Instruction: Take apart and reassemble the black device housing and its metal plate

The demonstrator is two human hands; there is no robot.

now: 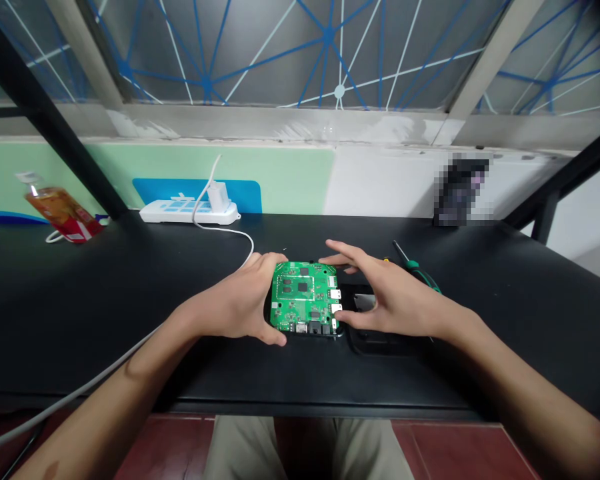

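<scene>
A green circuit board (295,310) with chips and ports along its right and front edges lies over a dark base on the black table. My left hand (240,297) is wrapped around its left side, thumb at the front corner and fingers at the back corner. At the right side, my right hand (390,290) has its thumb against the ports and a fingertip at the back corner, with the index finger lifted. Partly hidden under that hand is a black plastic cover (375,345) with a metal plate inside. Behind my right wrist lies a green-handled screwdriver (421,272).
A white power strip (165,212) with a plugged-in charger (219,197) stands by the wall. Its white cable (230,231) runs behind and beneath my left arm. A drink bottle (63,208) is at far left; a pixelated dark object (457,193) leans at the back right.
</scene>
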